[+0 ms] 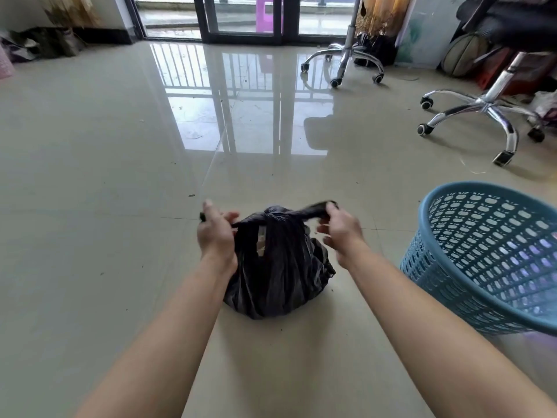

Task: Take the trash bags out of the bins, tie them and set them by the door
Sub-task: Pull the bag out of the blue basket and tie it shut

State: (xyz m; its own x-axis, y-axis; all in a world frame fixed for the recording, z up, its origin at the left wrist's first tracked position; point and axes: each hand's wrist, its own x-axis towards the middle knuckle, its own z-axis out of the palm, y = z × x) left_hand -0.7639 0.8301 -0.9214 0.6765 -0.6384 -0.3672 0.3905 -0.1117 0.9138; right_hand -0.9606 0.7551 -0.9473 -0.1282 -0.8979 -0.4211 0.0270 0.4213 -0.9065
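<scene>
A full black trash bag [278,267] sits on the tiled floor in front of me, its top gathered into a knot. My left hand [216,233] pinches one stretched handle strip on the bag's left side. My right hand [340,229] holds the other strip, pulled out to the right of the knot. A blue perforated plastic bin [488,257] stands to the right of the bag with no bag in it. Glass sliding doors [241,16] close off the far end of the room.
Two chrome swivel-chair bases [482,113] [343,60] stand at the right and far right. Dark bags and clutter [45,43] lie at the far left wall. Boxes and a ball crowd the far right corner. Glossy floor stretches between me and the doors.
</scene>
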